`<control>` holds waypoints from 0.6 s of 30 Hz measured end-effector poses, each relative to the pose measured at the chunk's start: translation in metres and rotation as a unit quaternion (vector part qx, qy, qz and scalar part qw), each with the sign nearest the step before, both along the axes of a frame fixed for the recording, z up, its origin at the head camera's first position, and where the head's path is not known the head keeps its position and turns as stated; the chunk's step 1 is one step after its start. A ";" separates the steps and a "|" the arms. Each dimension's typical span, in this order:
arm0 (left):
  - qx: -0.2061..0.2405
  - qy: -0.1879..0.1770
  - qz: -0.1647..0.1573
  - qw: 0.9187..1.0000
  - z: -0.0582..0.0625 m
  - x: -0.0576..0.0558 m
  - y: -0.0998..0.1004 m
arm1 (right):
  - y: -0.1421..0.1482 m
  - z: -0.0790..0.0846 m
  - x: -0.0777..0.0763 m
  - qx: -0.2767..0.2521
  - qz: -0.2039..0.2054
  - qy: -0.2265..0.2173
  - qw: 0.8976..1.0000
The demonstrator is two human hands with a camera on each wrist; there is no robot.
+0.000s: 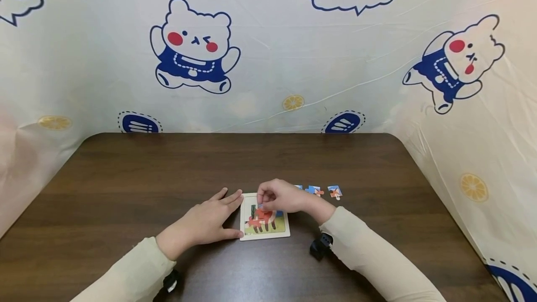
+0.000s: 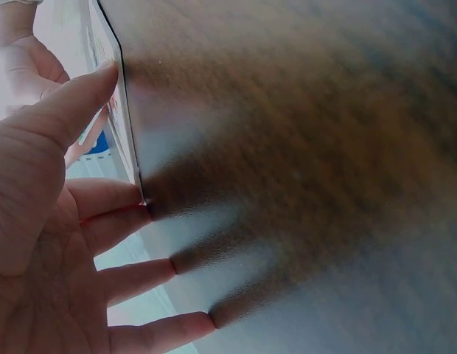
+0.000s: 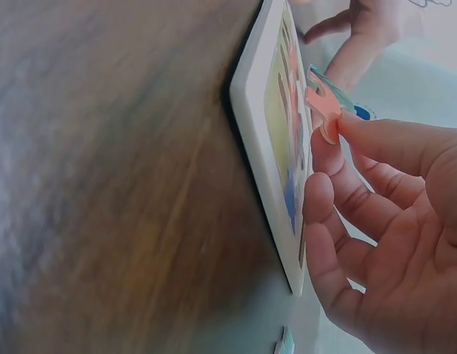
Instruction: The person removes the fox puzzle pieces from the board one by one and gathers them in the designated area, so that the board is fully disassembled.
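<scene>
A jigsaw puzzle board with a pale raised border lies on the table, its picture showing a red-orange animal over green ground. My left hand spreads its straight fingers at the board's left side, thumb and index fingertips right at the border. Over the upper part of the board, my right hand pinches a puzzle piece between thumb and index finger. That piece is orange and teal and stands tilted above the picture. Its other fingers curl loosely near the border and hide part of the board in the head view.
Loose puzzle pieces lie behind the right wrist: one blue and orange, another with an orange animal face, and a third partly covered by the hand. The brown table meets a printed curtain at its far edge.
</scene>
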State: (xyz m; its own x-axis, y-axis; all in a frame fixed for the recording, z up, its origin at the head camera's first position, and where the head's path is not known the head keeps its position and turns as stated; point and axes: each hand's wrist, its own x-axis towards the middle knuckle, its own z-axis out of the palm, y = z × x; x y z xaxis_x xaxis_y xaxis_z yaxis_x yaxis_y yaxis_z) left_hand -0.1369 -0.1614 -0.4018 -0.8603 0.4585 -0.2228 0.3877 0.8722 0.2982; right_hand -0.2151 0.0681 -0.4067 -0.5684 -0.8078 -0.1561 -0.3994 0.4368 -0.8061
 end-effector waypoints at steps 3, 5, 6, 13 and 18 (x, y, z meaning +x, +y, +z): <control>0.001 -0.001 0.001 1.000 0.001 0.000 0.000 | 0.004 0.000 0.000 0.000 -0.001 0.004 1.000; 0.001 -0.003 0.002 1.000 0.001 0.000 0.001 | 0.007 0.001 -0.001 0.000 -0.001 0.007 1.000; 0.000 -0.003 0.003 1.000 0.001 0.000 0.001 | 0.008 0.001 -0.001 0.001 -0.002 0.009 1.000; -0.003 0.000 0.003 1.000 0.000 -0.001 0.001 | 0.019 0.001 0.000 0.002 0.000 0.022 1.000; -0.003 -0.001 0.004 1.000 0.000 0.000 0.002 | 0.028 0.002 0.000 0.001 -0.009 0.019 1.000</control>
